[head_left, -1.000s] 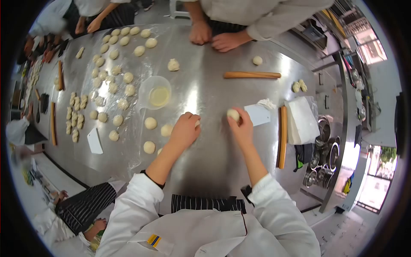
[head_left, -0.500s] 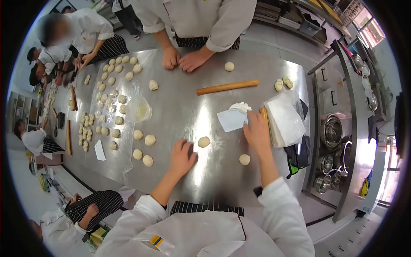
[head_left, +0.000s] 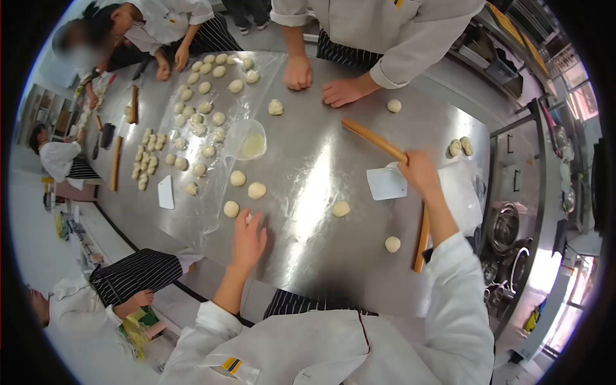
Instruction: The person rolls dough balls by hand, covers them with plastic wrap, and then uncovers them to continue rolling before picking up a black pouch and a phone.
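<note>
My right hand [head_left: 422, 174] is closed round the near end of a wooden rolling pin [head_left: 372, 137], which slants up to the left beside a pale scraper [head_left: 387, 184]. My left hand [head_left: 248, 241] has its fingers spread over a dough ball, mostly hidden beneath them. Three more dough balls lie just above, one of them [head_left: 256, 190] close to the fingertips. Between my hands a slightly flattened dough piece [head_left: 341, 208] rests on the metal table [head_left: 301, 256]. Another dough ball [head_left: 393, 244] sits below my right forearm's left side.
Another rolling pin [head_left: 421, 242] lies by my right forearm, near a plastic bag [head_left: 461, 196]. A bowl [head_left: 247, 140] stands left of centre, beside many dough balls on plastic film. Across the table are a person's fists [head_left: 298, 73]. Other people stand at the left.
My right hand has taken hold of the rolling pin, whose near end has swung down towards me. My left hand has moved left to a dough ball. The view has shifted.
</note>
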